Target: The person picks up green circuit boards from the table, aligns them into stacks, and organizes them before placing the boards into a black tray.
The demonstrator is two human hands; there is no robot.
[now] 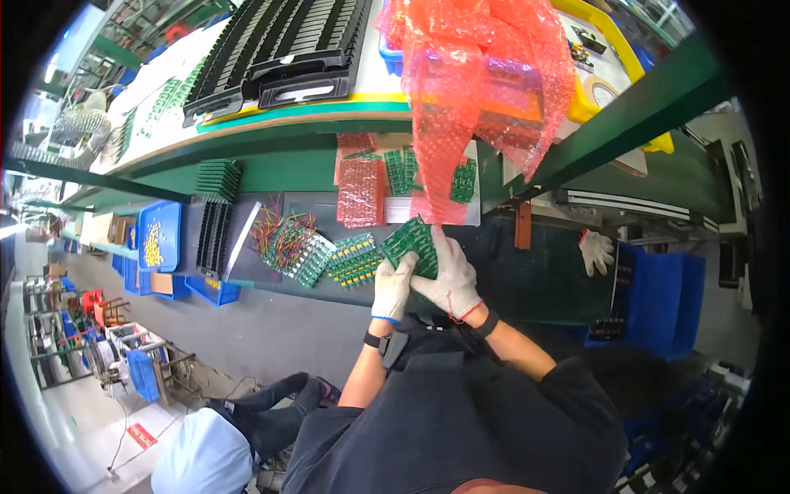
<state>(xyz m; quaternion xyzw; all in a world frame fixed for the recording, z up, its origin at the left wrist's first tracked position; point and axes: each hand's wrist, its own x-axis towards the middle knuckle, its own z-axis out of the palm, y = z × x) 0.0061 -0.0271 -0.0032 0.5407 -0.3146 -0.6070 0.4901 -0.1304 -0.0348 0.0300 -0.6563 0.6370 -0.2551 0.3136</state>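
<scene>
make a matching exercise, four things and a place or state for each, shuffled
1. green rectangular circuit board panel
2. large red bubble-wrap sheet
3. loose white fabric glove
4. blue plastic tray

A. lying on dark bench's right side
B. holding small yellow pieces
C. held by white-gloved left hand and right hand
D. draped over upper shelf's edge

1-C, 2-D, 3-A, 4-B

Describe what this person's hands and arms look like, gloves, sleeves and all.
Both hands wear off-white gloves: the left hand has a blue-edged cuff, the right hand a red-edged cuff. The left wrist carries a dark strap and boxy dark piece; the right, a black band. Forearms are bare below dark sleeves.
</scene>
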